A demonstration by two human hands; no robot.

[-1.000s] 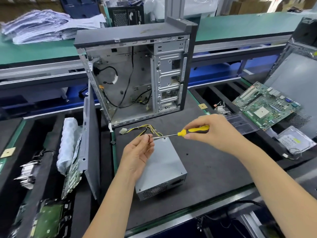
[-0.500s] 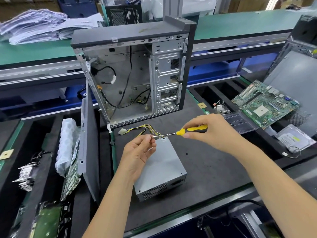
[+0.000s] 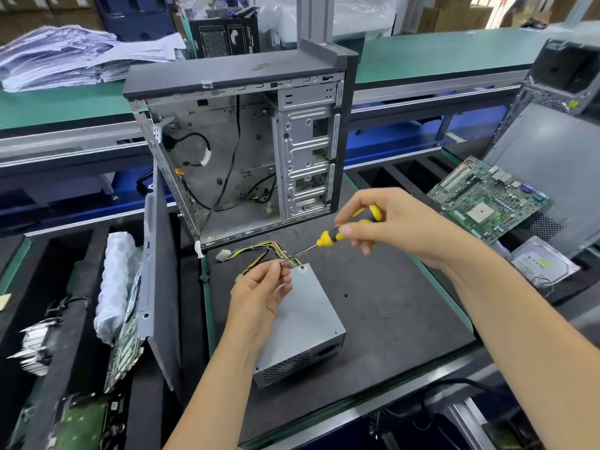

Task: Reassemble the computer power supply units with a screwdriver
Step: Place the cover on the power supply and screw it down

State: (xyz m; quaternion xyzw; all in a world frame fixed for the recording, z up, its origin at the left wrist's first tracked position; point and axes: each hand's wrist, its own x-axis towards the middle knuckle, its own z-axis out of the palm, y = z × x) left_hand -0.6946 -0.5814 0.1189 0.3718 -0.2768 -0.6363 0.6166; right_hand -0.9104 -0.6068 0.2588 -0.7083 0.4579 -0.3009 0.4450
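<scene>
Power supply first: the grey metal power supply box (image 3: 302, 323) with a perforated vent face lies flat on the dark foam mat (image 3: 389, 319) in front of me, its bundle of yellow and black wires (image 3: 263, 251) trailing from the far end toward the open case. Far to my left, a finned metal heatsink (image 3: 34, 344) sits in a black tray, and beside it a roll of white bubble wrap (image 3: 115, 284) leans near a grey detached side panel (image 3: 159, 271) standing on edge. Behind the mat stands the open grey computer tower case (image 3: 246, 151), upright, its bare interior facing me with black cables hanging inside. My left hand (image 3: 259, 297) hovers over the far end of the supply, fingertips pinched together around the steel tip of the screwdriver; whether a screw is between them is too small to tell. My right hand (image 3: 393, 222) grips the yellow-and-black handled screwdriver (image 3: 337, 233), shaft slanting down to the left. A small black screw (image 3: 346, 295) lies loose on the mat. Farther right, a green motherboard (image 3: 487, 199) rests tilted, with a silver hard drive (image 3: 542, 264) just beside it.
</scene>
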